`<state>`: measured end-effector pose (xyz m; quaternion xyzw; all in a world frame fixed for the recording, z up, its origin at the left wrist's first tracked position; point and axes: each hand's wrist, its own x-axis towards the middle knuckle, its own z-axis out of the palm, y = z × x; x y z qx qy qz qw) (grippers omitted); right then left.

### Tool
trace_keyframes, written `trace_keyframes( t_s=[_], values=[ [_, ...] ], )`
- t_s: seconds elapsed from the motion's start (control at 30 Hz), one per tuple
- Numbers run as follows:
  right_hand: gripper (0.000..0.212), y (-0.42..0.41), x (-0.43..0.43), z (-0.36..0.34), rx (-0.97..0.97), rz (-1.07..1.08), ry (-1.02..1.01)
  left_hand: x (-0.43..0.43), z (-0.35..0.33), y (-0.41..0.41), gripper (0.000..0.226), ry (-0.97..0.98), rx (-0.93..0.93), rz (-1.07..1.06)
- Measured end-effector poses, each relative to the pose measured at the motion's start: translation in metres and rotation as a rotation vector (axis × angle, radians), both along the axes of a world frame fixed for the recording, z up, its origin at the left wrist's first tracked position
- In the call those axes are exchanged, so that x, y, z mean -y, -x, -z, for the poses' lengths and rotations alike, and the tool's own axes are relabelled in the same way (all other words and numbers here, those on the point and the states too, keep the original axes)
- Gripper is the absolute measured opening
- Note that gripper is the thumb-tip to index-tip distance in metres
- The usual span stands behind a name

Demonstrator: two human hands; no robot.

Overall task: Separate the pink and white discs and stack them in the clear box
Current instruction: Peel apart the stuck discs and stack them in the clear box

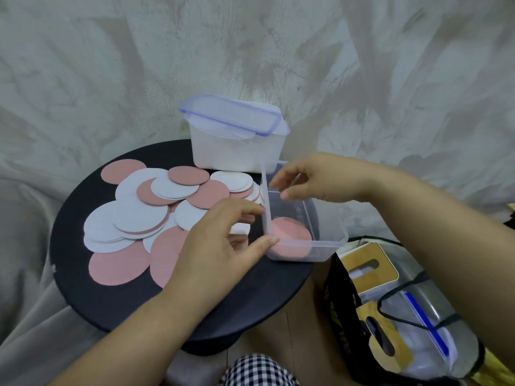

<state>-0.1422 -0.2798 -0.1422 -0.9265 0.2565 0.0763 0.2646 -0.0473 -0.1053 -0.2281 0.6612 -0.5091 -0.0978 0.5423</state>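
A clear box stands open at the right edge of the round black table, with a pink disc lying flat inside. Left of it, loose white discs and pink discs overlap in a spread pile. My left hand holds the box's left wall, its thumb on the near-left corner and its fingers curled against the wall. My right hand reaches over from the right and pinches the box's far-left rim.
A white lidded container with a blue-trimmed lid stands at the table's back, just behind the clear box. On the floor to the right sits a clear bag holding wooden-topped boxes. Checked fabric shows at the bottom. A pale curtain hangs behind.
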Motion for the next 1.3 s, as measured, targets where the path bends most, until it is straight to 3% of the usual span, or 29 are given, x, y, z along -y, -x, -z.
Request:
trace_keyframes(
  t_s=[0.1, 0.23, 0.33, 0.47, 0.57, 0.77, 0.9, 0.97, 1.17, 1.3],
  values=[
    [0.013, 0.000, -0.023, -0.009, 0.258, 0.062, -0.023, -0.020, -0.003, -0.020, 0.016, -0.035, 0.035, -0.094],
    [0.013, -0.015, -0.069, -0.005, 0.440, 0.006, -0.093, -0.053, 0.007, -0.058, 0.033, -0.149, 0.269, -0.230],
    [0.022, -0.027, -0.104, 0.020, 0.421, -0.065, -0.075, -0.077, 0.022, -0.077, 0.045, -0.304, 0.406, -0.283],
    [0.055, -0.034, -0.130, 0.066, 0.222, -0.123, 0.165, -0.099, 0.035, -0.077, 0.047, -0.405, 0.495, -0.216],
    [0.058, -0.032, -0.137, 0.085, 0.279, -0.041, 0.200, -0.106, 0.037, -0.075, 0.045, -0.393, 0.528, -0.181],
    [0.031, -0.023, -0.133, 0.100, 0.472, 0.022, 0.320, -0.103, 0.029, -0.077, 0.037, -0.322, 0.474, -0.190],
    [0.033, -0.015, -0.133, 0.101, 0.575, 0.029, 0.330, -0.092, 0.027, -0.069, 0.052, -0.370, 0.568, -0.017],
    [0.032, -0.009, -0.133, 0.099, 0.627, 0.058, 0.340, -0.091, 0.030, -0.065, 0.050, -0.346, 0.592, 0.018],
    [0.029, 0.003, -0.132, 0.102, 0.637, 0.064, 0.426, -0.095, 0.029, -0.068, 0.034, -0.189, 0.715, -0.081],
    [0.027, 0.005, -0.133, 0.093, 0.726, 0.119, 0.420, -0.101, 0.016, -0.075, 0.028, -0.134, 0.625, -0.236]
  ],
)
